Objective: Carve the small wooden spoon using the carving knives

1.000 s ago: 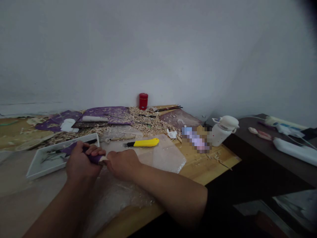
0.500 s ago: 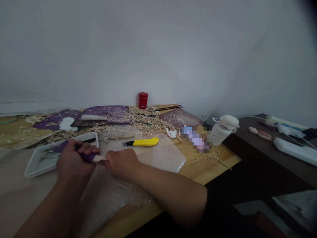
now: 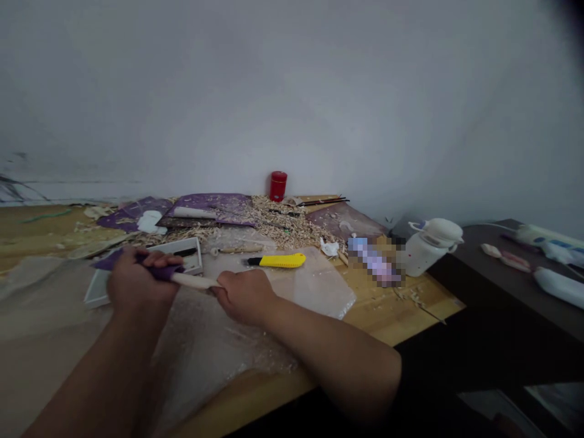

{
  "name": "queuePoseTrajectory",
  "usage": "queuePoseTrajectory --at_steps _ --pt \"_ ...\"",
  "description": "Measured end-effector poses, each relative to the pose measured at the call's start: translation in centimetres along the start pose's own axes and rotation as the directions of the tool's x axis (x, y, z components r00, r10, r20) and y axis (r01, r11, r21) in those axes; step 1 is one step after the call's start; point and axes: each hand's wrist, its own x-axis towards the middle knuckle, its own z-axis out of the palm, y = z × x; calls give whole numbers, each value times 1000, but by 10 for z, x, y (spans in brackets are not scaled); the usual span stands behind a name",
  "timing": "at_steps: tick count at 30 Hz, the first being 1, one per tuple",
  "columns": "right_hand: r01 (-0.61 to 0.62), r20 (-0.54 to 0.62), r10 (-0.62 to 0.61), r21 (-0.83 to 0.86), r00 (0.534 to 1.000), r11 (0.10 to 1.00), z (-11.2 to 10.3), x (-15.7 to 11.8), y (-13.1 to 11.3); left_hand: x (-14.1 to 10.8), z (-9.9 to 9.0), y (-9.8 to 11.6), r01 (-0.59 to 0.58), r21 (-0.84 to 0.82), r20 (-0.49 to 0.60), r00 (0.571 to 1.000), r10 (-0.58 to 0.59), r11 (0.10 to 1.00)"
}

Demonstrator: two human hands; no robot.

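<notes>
Both hands on one job, left of centre over the tabletop (image 3: 383,316); left hand (image 3: 142,281) closed, fingers curled round a purple wrap (image 3: 166,271) that sleeves a pale stick (image 3: 196,281); wrap pokes out past both sides of the fist; bare stick runs out of it toward the right hand (image 3: 244,296); right hand also closed, fist-like, thumb side against the stick's right end; dark sliver under that thumb, too small to make out; can't tell if the right has the stick itself or something hidden in the fist; stick lies near level, slight drop to the right.

White tray (image 3: 97,290) sits behind and partly under the left hand, dark item (image 3: 185,252) inside it at the right end; plastic sheet (image 3: 319,283) spread below both hands; yellow cutter (image 3: 280,261) lies on it, behind the right hand, black end to the left; wooden-handled tool (image 3: 239,249) just behind the cutter.

Further back: shavings (image 3: 274,224) heaped along the wall side, purple sheet (image 3: 214,201) among them with bits scattered on top; red can (image 3: 278,186) upright by the wall; dark thin rods (image 3: 323,201) to its right; crumpled white tissue (image 3: 329,247) right of the cutter, pixelated item (image 3: 374,261) next to it; white bottle (image 3: 429,249) upright near the tabletop's right end.
</notes>
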Motion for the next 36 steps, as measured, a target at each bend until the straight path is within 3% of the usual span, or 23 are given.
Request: queuePoseTrajectory --at_steps 2,5,8,13,18,21,26,29,33,35,36 --pt "-13 3 13 -11 1000 1000 2 1 0 -1 -1 -3 -23 -11 24 999 23 1000" --pt "-36 10 36 -32 999 999 4 3 2 -10 1 -20 191 40 127 973 -195 981" --pt "-24 19 25 -44 1000 999 4 4 3 -10 2 -23 175 44 154 971 -180 984" --pt "-17 59 20 -45 998 999 2 3 1 1 -2 -4 -16 -74 18 1000 18 997" --pt "-37 36 39 -45 999 998 4 3 0 -14 1 -23 162 -15 115 980 -160 987" --pt "-33 15 34 -45 999 998 3 3 0 -13 2 -22 154 -8 131 980 -152 988" --pt "-13 40 14 -36 999 999 2 1 -1 -4 0 -5 18 -96 -3 1000 -18 995" --pt "-30 28 30 -15 999 999 5 2 0 -10 0 -16 128 -51 61 990 -124 991" --pt "-51 4 51 165 999 985 7 5 1 -16 2 -26 126 -23 103 987 -123 992" --pt "-102 81 74 423 994 900 7 6 0 -14 3 -20 82 -26 114 990 -78 996" --pt "-159 160 81 568 984 808 7 5 -1 -13 4 -16 52 -33 125 991 -47 998"
